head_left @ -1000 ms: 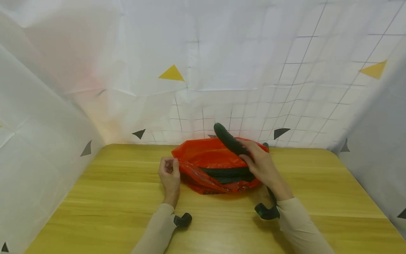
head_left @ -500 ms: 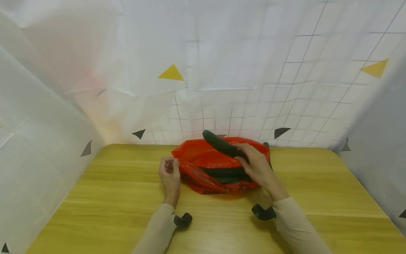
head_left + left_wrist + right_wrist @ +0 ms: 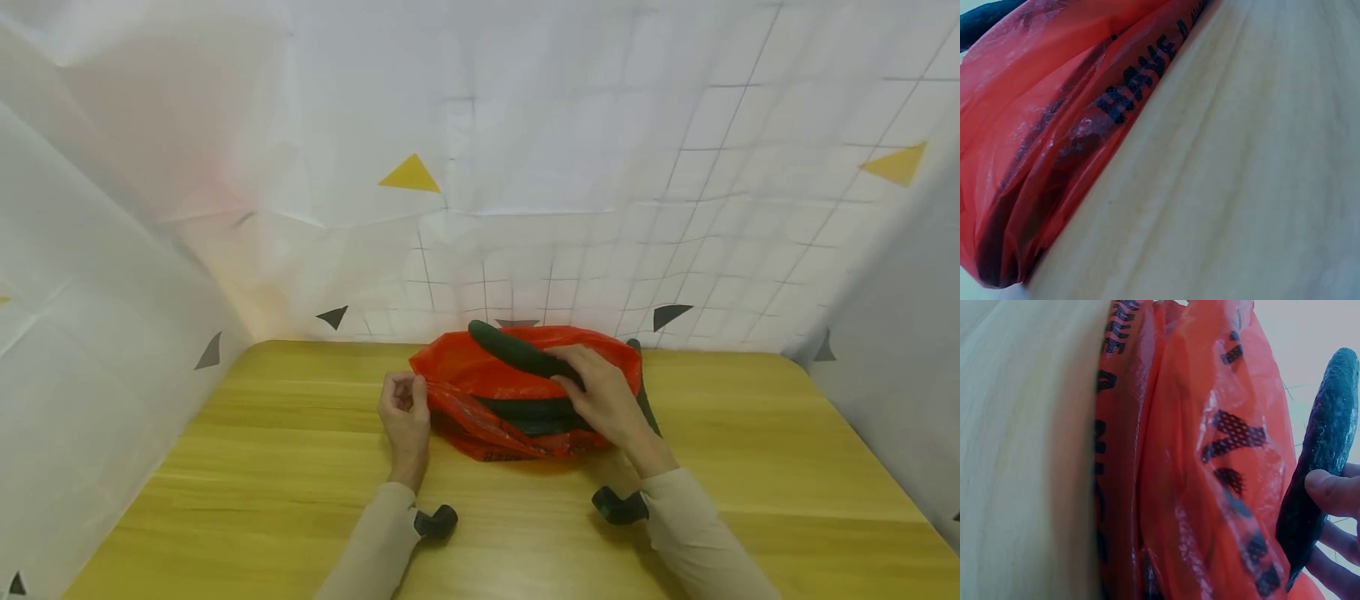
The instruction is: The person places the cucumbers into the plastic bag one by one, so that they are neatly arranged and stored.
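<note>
My right hand [image 3: 606,396] holds a dark green cucumber [image 3: 513,348] over the mouth of a red plastic bag [image 3: 450,358]. In the right wrist view, the thumb [image 3: 1334,492] lies on one side of that cucumber [image 3: 1329,425] and fingers show on the other. At the bag's left edge, my left hand [image 3: 405,417] pinches the plastic between thumb and curled fingers. Long dark green cucumbers [image 3: 532,412] lie inside the bag; how many is hidden. The left wrist view shows the creased, printed side of the bag [image 3: 1054,112], but not the hand.
Another dark cucumber [image 3: 649,412] lies on the wooden table [image 3: 285,467] just right of the bag, partly hidden by it and the right hand. A white sheet wall [image 3: 360,275] rises behind the table. Dark camera mounts [image 3: 437,522] stick out from both wrists.
My right hand has moved down and to the left with the cucumber, which now lies flatter over the bag's mouth. The left hand has kept its hold on the bag's edge.
</note>
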A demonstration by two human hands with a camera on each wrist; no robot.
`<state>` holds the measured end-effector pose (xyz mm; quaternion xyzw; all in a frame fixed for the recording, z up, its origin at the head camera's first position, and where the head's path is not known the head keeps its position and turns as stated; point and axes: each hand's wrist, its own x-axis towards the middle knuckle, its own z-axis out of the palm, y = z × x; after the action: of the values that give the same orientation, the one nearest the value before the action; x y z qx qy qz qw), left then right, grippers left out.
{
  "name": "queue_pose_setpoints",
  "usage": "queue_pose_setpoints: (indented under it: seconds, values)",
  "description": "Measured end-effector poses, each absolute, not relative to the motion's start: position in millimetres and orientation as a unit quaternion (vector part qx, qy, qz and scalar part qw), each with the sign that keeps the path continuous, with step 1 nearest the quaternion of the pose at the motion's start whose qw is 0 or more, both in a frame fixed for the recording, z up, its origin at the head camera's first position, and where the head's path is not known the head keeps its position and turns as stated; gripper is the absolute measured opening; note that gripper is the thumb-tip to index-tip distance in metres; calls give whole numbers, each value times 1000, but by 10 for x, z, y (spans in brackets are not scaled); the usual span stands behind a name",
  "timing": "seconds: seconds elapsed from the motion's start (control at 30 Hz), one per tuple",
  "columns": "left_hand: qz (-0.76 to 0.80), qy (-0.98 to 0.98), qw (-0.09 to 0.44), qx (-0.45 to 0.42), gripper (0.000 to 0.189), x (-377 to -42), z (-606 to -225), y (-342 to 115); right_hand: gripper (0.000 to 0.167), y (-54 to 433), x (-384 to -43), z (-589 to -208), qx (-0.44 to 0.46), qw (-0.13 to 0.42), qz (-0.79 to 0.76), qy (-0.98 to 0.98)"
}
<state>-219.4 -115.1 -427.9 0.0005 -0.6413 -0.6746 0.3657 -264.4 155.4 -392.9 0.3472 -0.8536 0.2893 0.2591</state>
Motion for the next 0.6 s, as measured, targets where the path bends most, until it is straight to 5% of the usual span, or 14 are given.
queue_pose_setpoints:
  seconds: [0.6]
  values:
    - [-670,-639,377,-5,16,-2198,-4295,-1144,39,1463,-2697,-4056,340,250,312,-851]
